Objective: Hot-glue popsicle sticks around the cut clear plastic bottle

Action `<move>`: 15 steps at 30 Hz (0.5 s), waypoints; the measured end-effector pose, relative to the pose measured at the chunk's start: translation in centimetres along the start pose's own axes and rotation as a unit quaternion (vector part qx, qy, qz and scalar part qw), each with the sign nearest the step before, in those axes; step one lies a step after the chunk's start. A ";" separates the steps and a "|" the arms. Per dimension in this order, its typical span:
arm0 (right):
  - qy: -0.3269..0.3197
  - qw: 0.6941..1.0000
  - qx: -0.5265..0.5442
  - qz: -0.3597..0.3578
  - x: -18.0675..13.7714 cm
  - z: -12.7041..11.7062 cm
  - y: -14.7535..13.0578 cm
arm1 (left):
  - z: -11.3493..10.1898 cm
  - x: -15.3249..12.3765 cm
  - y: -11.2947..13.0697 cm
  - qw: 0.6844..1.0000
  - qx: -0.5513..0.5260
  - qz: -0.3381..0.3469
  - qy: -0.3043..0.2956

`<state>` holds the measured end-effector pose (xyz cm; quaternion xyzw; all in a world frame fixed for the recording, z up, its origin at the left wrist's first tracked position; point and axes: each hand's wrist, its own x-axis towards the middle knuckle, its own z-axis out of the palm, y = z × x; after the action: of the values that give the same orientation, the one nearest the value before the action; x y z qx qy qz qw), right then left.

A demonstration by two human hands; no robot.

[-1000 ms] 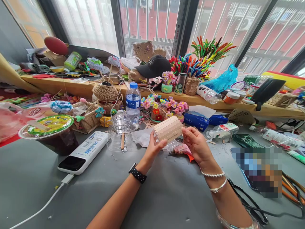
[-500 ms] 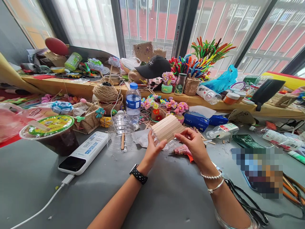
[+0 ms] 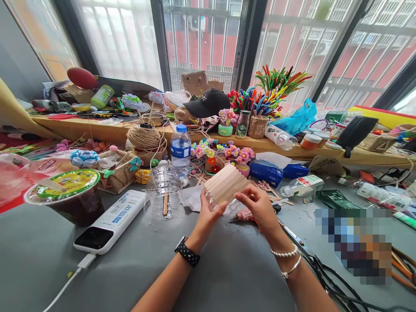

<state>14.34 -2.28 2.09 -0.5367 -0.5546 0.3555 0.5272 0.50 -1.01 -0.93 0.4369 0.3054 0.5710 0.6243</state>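
Observation:
A row of flat wooden craft sticks (image 3: 226,183), laid side by side over clear plastic, is held up above the table. My left hand (image 3: 209,216) grips its left and lower edge, thumb in front and fingers behind. At the right edge, my right hand (image 3: 258,206) pinches the sticks between thumb and fingers; some of its fingertips are hidden. Just below lies a pink glue gun (image 3: 242,215), partly covered by my right hand. To the left, a cut clear plastic bottle (image 3: 162,190) lies with a single craft stick (image 3: 165,203) at it.
A white power bank (image 3: 110,223) and a lidded drink cup (image 3: 69,203) stand at the left. Behind are a water bottle (image 3: 180,151), twine (image 3: 144,141) and blue tissue packs (image 3: 266,172). Black cables (image 3: 321,271) and a blurred-out object (image 3: 357,247) are at the right.
The view has tilted up slightly, so things at the back appear lower. Both hands keep their hold on the sticks, with little visible movement.

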 end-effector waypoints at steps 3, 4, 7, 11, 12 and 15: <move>0.022 0.999 0.012 -0.022 -0.1 0.2 -0.1 | -0.3 0.1 -0.2 1.000 -0.005 -0.015 -0.012; 0.037 0.999 0.015 -0.038 -0.1 0.3 -0.2 | -0.4 0.2 -0.3 1.000 -0.009 -0.019 -0.015; 0.080 0.994 0.015 -0.078 -0.2 0.6 -0.5 | -0.3 0.1 -0.2 0.999 -0.020 -0.017 -0.018; 0.080 0.993 -0.018 -0.090 -0.3 0.7 -0.5 | 0.5 -0.5 0.4 0.999 -0.031 -0.013 -0.003; 0.077 0.992 -0.026 -0.091 -0.3 0.7 -0.4 | 0.6 -0.6 0.5 0.999 -0.032 -0.016 0.000; 0.077 0.991 -0.043 -0.101 -0.3 0.6 -0.1 | 0.7 -0.8 0.6 0.999 -0.034 -0.022 0.007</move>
<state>13.69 -2.48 1.97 -0.5259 -0.5783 0.2344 0.5780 0.71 -1.94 -0.13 0.4048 0.3000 0.5699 0.6491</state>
